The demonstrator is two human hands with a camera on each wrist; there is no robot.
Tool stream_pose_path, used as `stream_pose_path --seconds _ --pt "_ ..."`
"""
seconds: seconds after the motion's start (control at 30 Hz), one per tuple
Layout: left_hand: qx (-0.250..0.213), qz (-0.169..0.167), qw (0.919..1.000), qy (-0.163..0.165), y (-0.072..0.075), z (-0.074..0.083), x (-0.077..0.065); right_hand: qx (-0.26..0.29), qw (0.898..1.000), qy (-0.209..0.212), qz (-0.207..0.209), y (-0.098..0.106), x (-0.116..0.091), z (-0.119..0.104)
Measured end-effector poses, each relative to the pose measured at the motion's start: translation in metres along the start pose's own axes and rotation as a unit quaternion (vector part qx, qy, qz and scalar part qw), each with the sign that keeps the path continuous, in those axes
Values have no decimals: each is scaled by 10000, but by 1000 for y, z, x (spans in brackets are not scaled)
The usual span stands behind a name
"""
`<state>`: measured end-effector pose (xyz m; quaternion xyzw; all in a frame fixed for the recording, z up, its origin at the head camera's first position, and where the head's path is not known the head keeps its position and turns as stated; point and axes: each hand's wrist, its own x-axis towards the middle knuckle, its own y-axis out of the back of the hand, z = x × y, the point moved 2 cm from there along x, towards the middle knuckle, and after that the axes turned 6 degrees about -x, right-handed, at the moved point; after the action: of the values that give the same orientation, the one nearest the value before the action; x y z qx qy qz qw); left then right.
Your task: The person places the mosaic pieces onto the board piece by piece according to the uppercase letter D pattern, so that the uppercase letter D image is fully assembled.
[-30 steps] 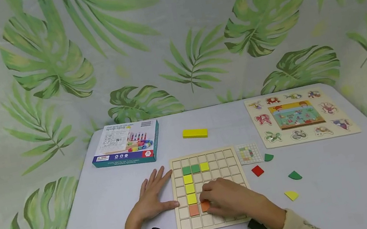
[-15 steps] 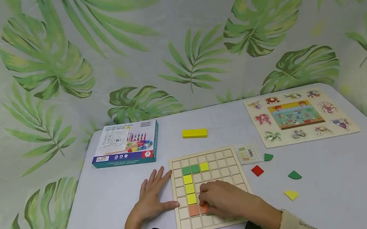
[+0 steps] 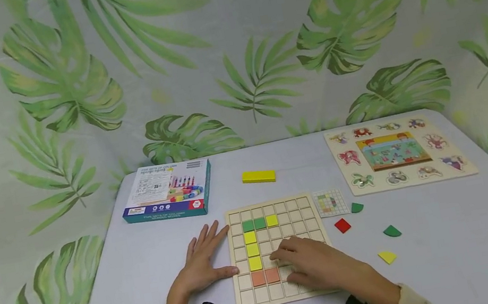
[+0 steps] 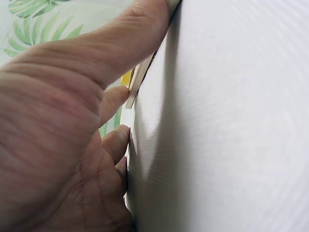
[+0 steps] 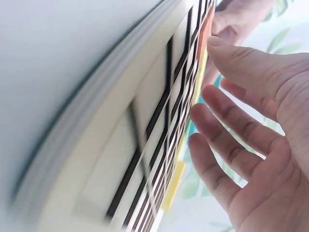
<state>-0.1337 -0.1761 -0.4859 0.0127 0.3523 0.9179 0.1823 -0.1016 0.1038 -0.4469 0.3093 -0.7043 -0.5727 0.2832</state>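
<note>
A wooden grid board (image 3: 261, 295) lies on the table between the two hands. Its cells hold green square tiles (image 3: 259, 223), yellow square tiles (image 3: 253, 250) and two orange square tiles (image 3: 271, 275) side by side. My left hand (image 3: 201, 266) lies spread at the board's left side, thumb and a fingertip touching its edge. Just right of the orange tiles, my right hand (image 3: 318, 263) hovers over the board with parted, slightly bent fingers and nothing between them. In the right wrist view, the fingers (image 5: 212, 125) stand apart from the grid.
A pattern card (image 3: 331, 203) lies beside the board's right corner. Right of it are a red square tile (image 3: 342, 225), green quarter-round pieces (image 3: 391, 231) and a yellow one (image 3: 387, 257). Farther back are a yellow block (image 3: 258, 177), a boxed toy (image 3: 166, 192) and a sea-animal puzzle (image 3: 399, 153).
My right hand has let go of the second orange tile, which now lies flat in its cell. That hand has drawn back to the right. The left hand has stayed in place.
</note>
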Motion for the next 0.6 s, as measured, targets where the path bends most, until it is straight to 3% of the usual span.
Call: stream_pose_path --seconds 0.23,0.6 --pt "-74 13 10000 2 0 -1 0 85 9994 -303 109 2 -35 21" --pt "-51 24 10000 39 -1 -1 0 -157 9900 -1403 62 21 -94 57"
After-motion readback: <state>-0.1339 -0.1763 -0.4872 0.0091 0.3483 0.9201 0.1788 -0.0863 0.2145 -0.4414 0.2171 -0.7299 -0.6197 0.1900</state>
